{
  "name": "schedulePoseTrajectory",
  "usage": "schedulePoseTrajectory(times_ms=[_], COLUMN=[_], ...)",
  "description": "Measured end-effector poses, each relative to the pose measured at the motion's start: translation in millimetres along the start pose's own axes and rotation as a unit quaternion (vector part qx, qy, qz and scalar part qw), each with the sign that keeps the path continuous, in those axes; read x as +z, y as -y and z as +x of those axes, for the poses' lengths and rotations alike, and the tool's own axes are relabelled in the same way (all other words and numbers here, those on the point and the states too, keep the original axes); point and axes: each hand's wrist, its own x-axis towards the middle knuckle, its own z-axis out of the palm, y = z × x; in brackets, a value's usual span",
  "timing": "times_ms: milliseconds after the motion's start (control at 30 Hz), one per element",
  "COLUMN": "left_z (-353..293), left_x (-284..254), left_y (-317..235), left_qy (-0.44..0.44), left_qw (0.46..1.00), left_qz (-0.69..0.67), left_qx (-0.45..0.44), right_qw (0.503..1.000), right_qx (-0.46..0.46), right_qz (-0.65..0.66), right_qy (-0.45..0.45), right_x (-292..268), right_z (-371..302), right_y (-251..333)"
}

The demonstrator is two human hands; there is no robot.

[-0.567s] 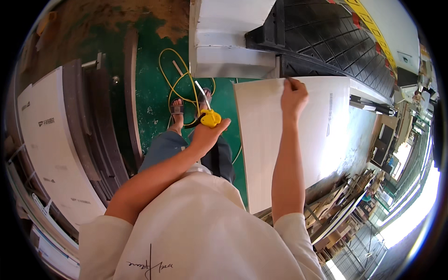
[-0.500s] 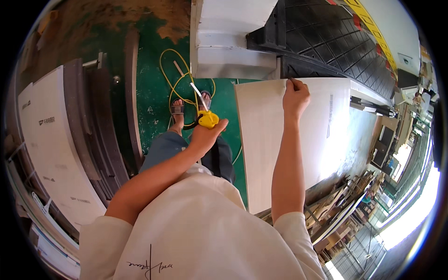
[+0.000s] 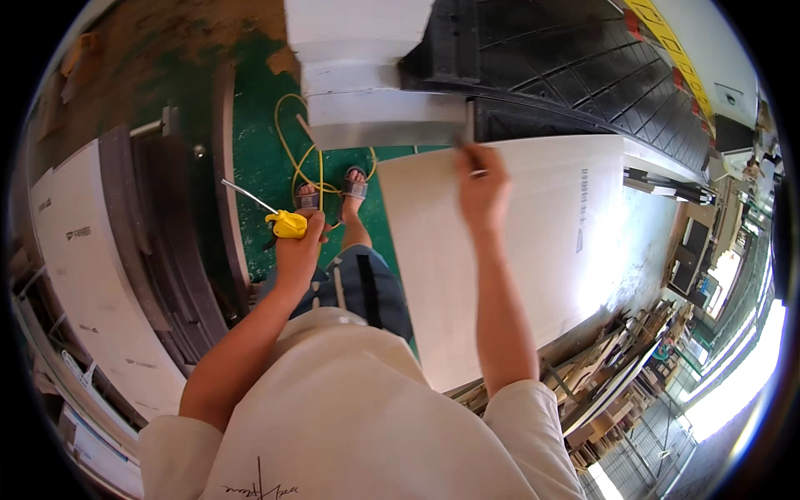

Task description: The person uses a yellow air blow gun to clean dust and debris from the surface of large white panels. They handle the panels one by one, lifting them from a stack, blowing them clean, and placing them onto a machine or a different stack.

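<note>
At left, the left hand was curled around a yellow air gun, probably light and hard, best gripped by its body. Right of it was the pale board, seemingly stiff and heavy, better held by opposite edges; the blurred right hand was curled at its far edge, whether pinching it I could not tell.

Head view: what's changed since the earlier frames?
Left hand swung left with the yellow tool, whose metal tube now tilts further left. Right hand and board appear slightly further left, possibly partly a view shift. Unchanged: left hand's grip, right hand at the board's far edge.
</note>
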Motion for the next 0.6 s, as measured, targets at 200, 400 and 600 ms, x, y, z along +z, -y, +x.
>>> schedulePoseTrajectory(times_ms=[200,400,600], left_z=[12,16,17], left_x=[39,-30,-172], left_y=[-25,-10,41], left_qy=[0.122,0.054,-0.027], left_qw=[0.991,0.979,0.945], left_qz=[0.054,0.196,0.308], left_qx=[0.002,-0.033,-0.106], right_qw=[0.962,0.953,0.986], right_qx=[0.039,0.052,-0.126], right_qz=[-0.206,-0.254,-0.096], right_qy=[-0.178,-0.158,-0.06], right_x=[-185,-237,-79], right_z=[167,205,95], right_y=[-191,-216,-97])
